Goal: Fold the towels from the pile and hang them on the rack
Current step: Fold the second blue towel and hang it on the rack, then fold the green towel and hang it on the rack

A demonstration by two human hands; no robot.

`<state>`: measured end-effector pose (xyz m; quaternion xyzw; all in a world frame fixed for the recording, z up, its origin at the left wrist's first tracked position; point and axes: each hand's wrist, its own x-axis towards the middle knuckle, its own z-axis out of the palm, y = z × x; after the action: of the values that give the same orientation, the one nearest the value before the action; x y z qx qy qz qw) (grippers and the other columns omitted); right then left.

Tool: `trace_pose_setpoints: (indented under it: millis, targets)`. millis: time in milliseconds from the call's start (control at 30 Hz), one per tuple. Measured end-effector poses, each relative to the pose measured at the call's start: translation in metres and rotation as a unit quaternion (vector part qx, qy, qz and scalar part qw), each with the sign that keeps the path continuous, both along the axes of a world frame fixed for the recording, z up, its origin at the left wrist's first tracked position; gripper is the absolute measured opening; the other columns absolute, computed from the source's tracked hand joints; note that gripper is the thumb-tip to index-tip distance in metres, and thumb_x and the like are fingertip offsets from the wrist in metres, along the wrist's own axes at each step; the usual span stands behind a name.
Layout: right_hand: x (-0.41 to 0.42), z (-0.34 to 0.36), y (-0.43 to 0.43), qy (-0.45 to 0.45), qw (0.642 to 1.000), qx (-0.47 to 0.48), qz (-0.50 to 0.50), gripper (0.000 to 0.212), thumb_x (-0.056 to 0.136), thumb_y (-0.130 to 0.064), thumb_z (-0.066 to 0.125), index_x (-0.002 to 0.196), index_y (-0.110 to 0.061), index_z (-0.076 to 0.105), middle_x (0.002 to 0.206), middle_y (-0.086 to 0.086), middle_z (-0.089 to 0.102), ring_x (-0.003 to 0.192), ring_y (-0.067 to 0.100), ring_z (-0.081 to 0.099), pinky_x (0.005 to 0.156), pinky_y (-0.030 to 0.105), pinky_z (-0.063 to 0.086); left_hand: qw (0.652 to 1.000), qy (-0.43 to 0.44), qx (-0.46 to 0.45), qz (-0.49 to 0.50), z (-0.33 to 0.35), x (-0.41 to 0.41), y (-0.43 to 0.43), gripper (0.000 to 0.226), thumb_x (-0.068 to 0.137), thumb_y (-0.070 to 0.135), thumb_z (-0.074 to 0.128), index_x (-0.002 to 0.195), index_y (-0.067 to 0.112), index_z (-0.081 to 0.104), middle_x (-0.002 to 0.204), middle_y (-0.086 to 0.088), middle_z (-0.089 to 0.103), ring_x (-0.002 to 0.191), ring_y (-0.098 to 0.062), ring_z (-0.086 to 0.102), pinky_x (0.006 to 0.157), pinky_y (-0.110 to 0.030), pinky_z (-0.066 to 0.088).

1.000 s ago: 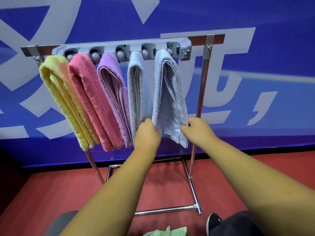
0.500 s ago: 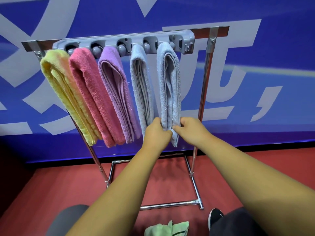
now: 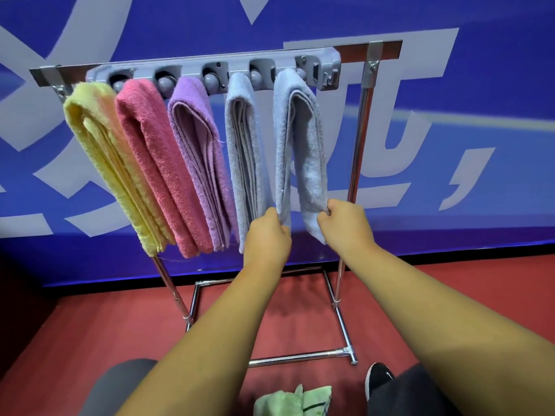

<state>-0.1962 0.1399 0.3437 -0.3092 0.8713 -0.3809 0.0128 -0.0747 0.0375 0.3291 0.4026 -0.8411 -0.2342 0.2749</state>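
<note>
A metal rack (image 3: 359, 151) carries a grey holder bar (image 3: 210, 66) with several folded towels hanging from it. From left to right they are a yellow towel (image 3: 102, 163), a pink towel (image 3: 156, 163), a purple towel (image 3: 198, 163), a grey-blue towel (image 3: 243, 157) and, rightmost, a light blue towel (image 3: 303, 151). My left hand (image 3: 265, 238) pinches the lower left edge of the light blue towel. My right hand (image 3: 345, 223) grips its lower right edge. A green towel (image 3: 292, 400) lies on the floor at the bottom of the view.
A blue banner wall (image 3: 450, 115) with pale lettering stands right behind the rack. The rack's chrome base bar (image 3: 300, 357) rests on the red floor (image 3: 60, 340). My knees and a black shoe (image 3: 378, 382) are at the bottom edge.
My hands have spread apart at the bottom of the light blue towel, pulling its lower edges wider. The view has shifted slightly closer to the rack.
</note>
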Motion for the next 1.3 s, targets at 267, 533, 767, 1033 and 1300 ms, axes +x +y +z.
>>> trace_pose_setpoints:
  millis: [267, 533, 767, 1033, 1300]
  targets:
    - [0.014, -0.012, -0.015, 0.022, 0.998, 0.034, 0.038, 0.025, 0.101, -0.022, 0.054, 0.077, -0.016, 0.058, 0.078, 0.011, 0.068, 0.073, 0.037, 0.064, 0.064, 0.043, 0.058, 0.999, -0.029, 0.016, -0.021, -0.002, -0.005, -0.001, 0.011, 0.095, 0.009, 0.051, 0.084, 0.01, 0.051, 0.086, -0.011, 0.06, 0.076, -0.035, 0.056, 0.062, -0.036, 0.038]
    - [0.017, -0.019, -0.016, -0.018, 0.998, 0.016, 0.066, 0.006, 0.097, -0.023, 0.061, 0.094, -0.023, 0.067, 0.097, 0.004, 0.075, 0.088, 0.03, 0.069, 0.077, 0.046, 0.061, 0.999, -0.003, 0.042, -0.029, -0.013, -0.006, -0.005, 0.016, 0.096, 0.018, 0.06, 0.084, 0.012, 0.051, 0.085, -0.009, 0.063, 0.078, -0.033, 0.059, 0.063, -0.036, 0.041]
    - [0.014, -0.045, -0.004, -0.078, 0.994, 0.028, 0.076, 0.038, 0.095, -0.014, 0.062, 0.131, -0.021, 0.072, 0.122, -0.004, 0.079, 0.114, 0.018, 0.072, 0.1, 0.037, 0.057, 0.993, -0.019, 0.104, -0.044, -0.043, 0.014, -0.009, 0.018, 0.09, 0.011, 0.063, 0.106, 0.01, 0.07, 0.101, -0.008, 0.077, 0.101, -0.028, 0.07, 0.086, -0.034, 0.056]
    - [0.019, -0.104, -0.007, -0.123, 0.986, 0.096, 0.055, 0.027, 0.092, -0.013, 0.06, 0.109, -0.021, 0.08, 0.116, 0.004, 0.079, 0.106, 0.026, 0.072, 0.095, 0.032, 0.056, 0.981, -0.086, 0.168, -0.05, -0.099, 0.03, -0.02, 0.022, 0.086, 0.013, 0.062, 0.1, 0.019, 0.078, 0.096, -0.005, 0.08, 0.1, -0.024, 0.074, 0.085, -0.027, 0.054]
    - [0.025, -0.212, -0.021, -0.18, 0.945, 0.252, 0.104, 0.024, 0.094, -0.017, 0.061, 0.095, -0.008, 0.083, 0.102, 0.014, 0.082, 0.106, 0.034, 0.075, 0.096, 0.038, 0.059, 0.94, -0.232, 0.229, -0.099, -0.208, 0.036, -0.04, 0.021, 0.087, 0.008, 0.06, 0.083, 0.003, 0.08, 0.075, -0.014, 0.079, 0.078, -0.033, 0.078, 0.075, -0.039, 0.065]
